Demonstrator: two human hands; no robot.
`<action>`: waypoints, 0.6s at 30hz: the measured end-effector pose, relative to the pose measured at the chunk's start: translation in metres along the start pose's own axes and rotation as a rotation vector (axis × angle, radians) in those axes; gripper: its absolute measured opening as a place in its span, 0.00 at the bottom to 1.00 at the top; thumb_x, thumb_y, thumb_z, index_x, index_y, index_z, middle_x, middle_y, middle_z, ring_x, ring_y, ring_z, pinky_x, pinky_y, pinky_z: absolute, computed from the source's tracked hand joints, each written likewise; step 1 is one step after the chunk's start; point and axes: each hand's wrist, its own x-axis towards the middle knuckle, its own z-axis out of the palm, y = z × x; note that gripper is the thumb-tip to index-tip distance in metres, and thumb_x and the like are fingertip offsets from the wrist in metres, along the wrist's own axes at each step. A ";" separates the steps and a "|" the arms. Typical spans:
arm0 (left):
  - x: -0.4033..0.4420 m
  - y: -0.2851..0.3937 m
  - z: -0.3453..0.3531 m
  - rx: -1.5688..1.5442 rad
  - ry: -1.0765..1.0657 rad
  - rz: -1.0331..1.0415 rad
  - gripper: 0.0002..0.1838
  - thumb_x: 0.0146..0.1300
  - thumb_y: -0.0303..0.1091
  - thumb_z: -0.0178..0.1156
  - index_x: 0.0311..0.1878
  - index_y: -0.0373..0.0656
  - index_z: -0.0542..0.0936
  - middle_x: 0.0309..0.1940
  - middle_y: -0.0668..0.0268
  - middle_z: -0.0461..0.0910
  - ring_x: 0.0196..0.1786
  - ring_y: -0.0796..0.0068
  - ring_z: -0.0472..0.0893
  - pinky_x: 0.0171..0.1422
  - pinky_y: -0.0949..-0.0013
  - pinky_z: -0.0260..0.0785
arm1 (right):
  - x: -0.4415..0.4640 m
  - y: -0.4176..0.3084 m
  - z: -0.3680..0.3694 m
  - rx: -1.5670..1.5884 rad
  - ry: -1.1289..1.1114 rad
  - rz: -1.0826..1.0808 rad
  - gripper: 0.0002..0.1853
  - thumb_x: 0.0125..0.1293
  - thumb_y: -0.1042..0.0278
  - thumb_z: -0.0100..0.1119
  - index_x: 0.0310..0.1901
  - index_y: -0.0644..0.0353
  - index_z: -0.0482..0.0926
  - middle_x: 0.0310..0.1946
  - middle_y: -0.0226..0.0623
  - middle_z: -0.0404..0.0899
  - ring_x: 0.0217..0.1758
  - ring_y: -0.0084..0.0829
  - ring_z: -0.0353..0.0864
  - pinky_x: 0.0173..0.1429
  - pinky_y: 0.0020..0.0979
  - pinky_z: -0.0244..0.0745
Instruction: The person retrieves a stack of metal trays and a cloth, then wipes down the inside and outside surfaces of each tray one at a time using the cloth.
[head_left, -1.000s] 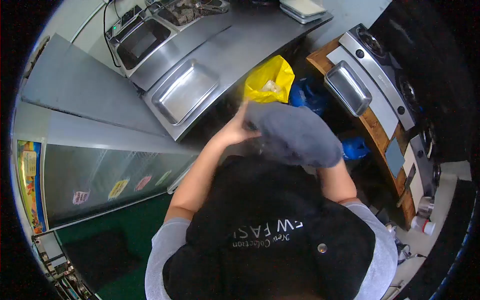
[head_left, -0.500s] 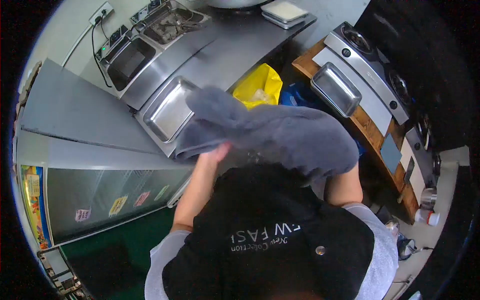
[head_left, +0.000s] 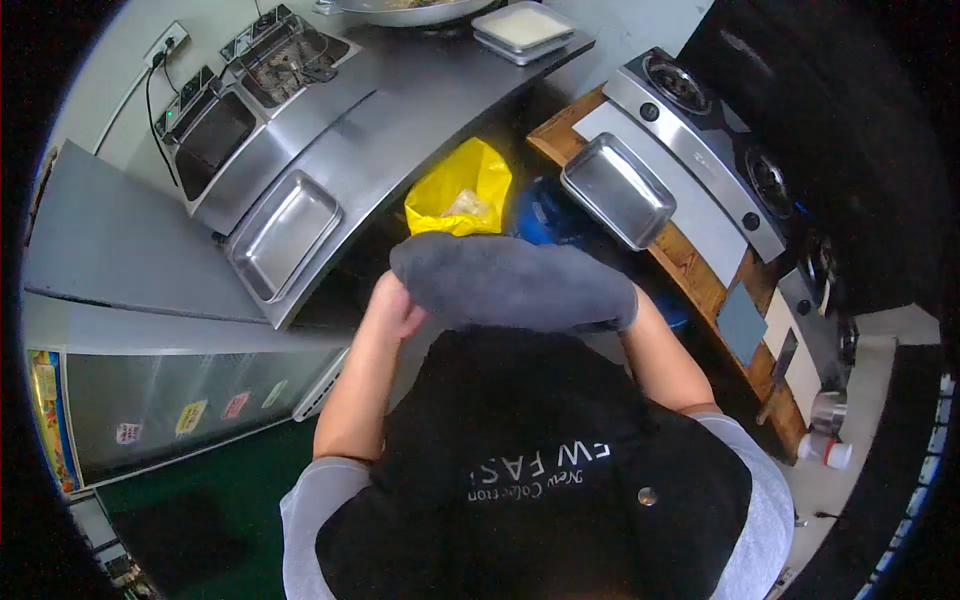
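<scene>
On your black apron [head_left: 530, 540] you can read "New Colection", upside down in this view, with larger letters, "EW FAS", cut short beside it; the coloured labels [head_left: 192, 416] on the glass door [head_left: 110, 385] are too small to make out. Ahead you have a gap between the front edge of the steel counter [head_left: 400, 100] and the wooden top [head_left: 690, 275], with the yellow bag [head_left: 427, 207] in it. A metal tray [head_left: 285, 240] lies along the counter's front edge; a second tray [head_left: 620, 190] reaches the wooden edge. Your grey cloth [head_left: 515, 285] hangs bunched before your chest. Your left hand [head_left: 395, 308] is clamped on its left end, fingers partly hidden; the other end covers your right hand, so you cannot tell how those fingers stand
</scene>
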 end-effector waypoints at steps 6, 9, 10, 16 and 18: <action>-0.009 -0.032 0.025 0.160 -0.174 -0.017 0.25 0.63 0.38 0.61 0.62 0.39 0.73 0.59 0.59 0.77 0.60 0.65 0.77 0.66 0.60 0.68 | -0.050 0.043 0.013 -0.342 0.043 -0.012 0.20 0.70 0.67 0.52 0.62 0.58 0.70 0.61 0.39 0.73 0.63 0.33 0.72 0.70 0.31 0.64; -0.004 -0.048 0.047 -0.391 -0.447 -0.028 0.28 0.63 0.37 0.60 0.65 0.38 0.70 0.61 0.58 0.75 0.61 0.63 0.76 0.68 0.57 0.66 | -0.087 0.087 0.031 -0.071 0.123 0.128 0.20 0.68 0.64 0.55 0.60 0.56 0.71 0.59 0.38 0.74 0.63 0.33 0.72 0.70 0.32 0.64; -0.005 -0.056 0.057 -0.393 -0.441 -0.014 0.28 0.63 0.37 0.60 0.65 0.38 0.70 0.61 0.58 0.75 0.61 0.63 0.76 0.68 0.57 0.66 | -0.086 0.085 0.022 0.199 0.179 0.252 0.20 0.66 0.63 0.57 0.59 0.54 0.72 0.59 0.37 0.74 0.63 0.33 0.72 0.70 0.33 0.64; -0.014 -0.074 0.070 -0.159 -0.157 -0.186 0.34 0.56 0.32 0.65 0.67 0.39 0.68 0.61 0.55 0.74 0.60 0.58 0.77 0.66 0.55 0.69 | -0.116 0.113 0.009 0.012 -0.101 0.448 0.23 0.58 0.56 0.65 0.53 0.55 0.75 0.52 0.43 0.79 0.54 0.36 0.81 0.50 0.39 0.78; -0.023 -0.057 0.051 -0.047 -0.152 -0.115 0.34 0.55 0.32 0.66 0.67 0.39 0.68 0.61 0.55 0.75 0.60 0.60 0.77 0.66 0.56 0.70 | -0.125 0.133 0.017 -0.197 -0.054 0.209 0.25 0.64 0.53 0.59 0.58 0.57 0.73 0.56 0.41 0.77 0.59 0.36 0.77 0.60 0.39 0.71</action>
